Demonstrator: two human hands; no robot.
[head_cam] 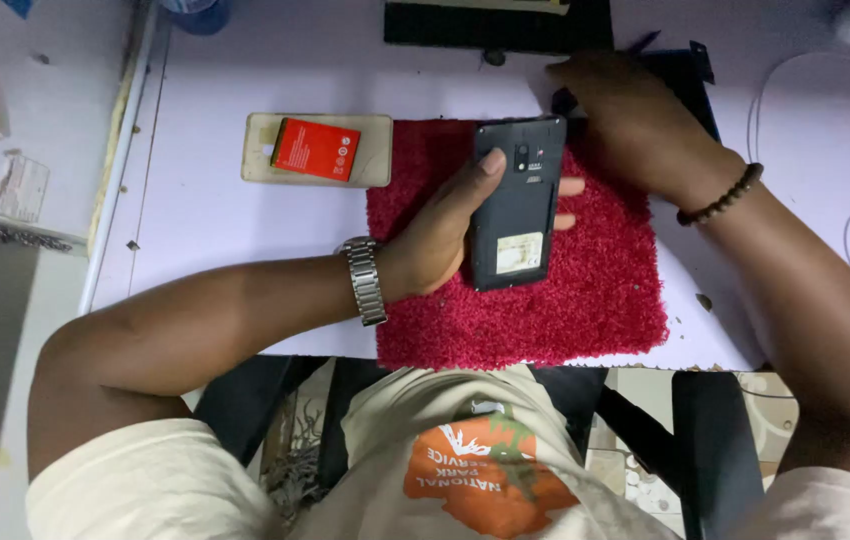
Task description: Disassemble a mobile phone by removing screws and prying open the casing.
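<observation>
my left hand grips the opened phone over the red mat. right hand rests past the mat's far edge, its grip hidden from me. red battery sits on the gold back cover, off left.

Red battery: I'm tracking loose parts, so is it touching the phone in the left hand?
Apart. The head view shows the red battery lying on the beige back cover, with bare table between it and the phone.
</observation>
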